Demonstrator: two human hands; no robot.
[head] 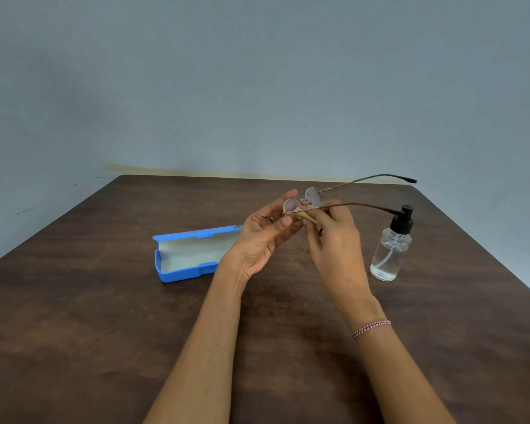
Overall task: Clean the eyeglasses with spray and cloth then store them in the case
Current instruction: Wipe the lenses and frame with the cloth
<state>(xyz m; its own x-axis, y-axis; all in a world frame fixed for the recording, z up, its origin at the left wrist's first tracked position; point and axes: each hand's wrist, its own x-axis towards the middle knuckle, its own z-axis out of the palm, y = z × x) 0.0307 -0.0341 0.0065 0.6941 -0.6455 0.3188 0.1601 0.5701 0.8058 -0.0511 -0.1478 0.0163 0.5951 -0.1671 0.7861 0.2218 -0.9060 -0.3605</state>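
My left hand (266, 231) pinches the glasses (314, 195) by a lens rim, my right hand (334, 240) pinches the cloth (311, 220) against them, their arms stretching right beyond that grip, and the open case (190, 255) lies lengthwise down-left of my left hand, the nearer one.

My left hand (265, 232) pinches the eyeglasses (311, 201); my right hand (334, 237) presses the cloth (308, 217) against them. Left of them, the open case (187, 255); right, the spray bottle (390, 249).
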